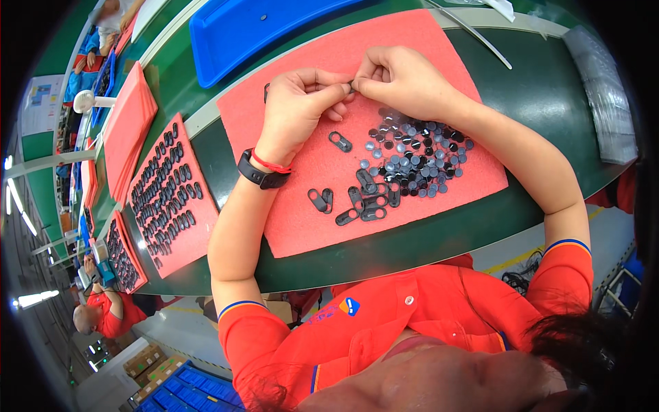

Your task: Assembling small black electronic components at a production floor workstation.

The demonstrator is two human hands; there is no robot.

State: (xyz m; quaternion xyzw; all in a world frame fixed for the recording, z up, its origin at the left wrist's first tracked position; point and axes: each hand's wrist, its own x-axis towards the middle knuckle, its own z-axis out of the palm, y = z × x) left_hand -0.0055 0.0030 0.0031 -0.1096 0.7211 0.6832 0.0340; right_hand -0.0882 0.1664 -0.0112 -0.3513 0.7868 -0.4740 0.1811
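Both hands meet above the far part of a red foam mat (302, 220) on a green table. My left hand (302, 103) and my right hand (401, 79) pinch one small dark part (351, 85) between their fingertips. On my left wrist is a black watch with a red string. Below my right hand lies a heap of small round grey and black discs (415, 158). Several black oblong plastic pieces (360, 202) with a hole lie loose near the mat's near edge, and one (340, 141) sits alone under my left hand.
A second red mat (168, 199) on the left carries rows of the black oblong pieces, with more such mats (127, 127) beyond. A blue tray (254, 31) stands at the far side. A clear plastic bag stack (604, 96) lies at the right. Another person in red (103, 312) sits lower left.
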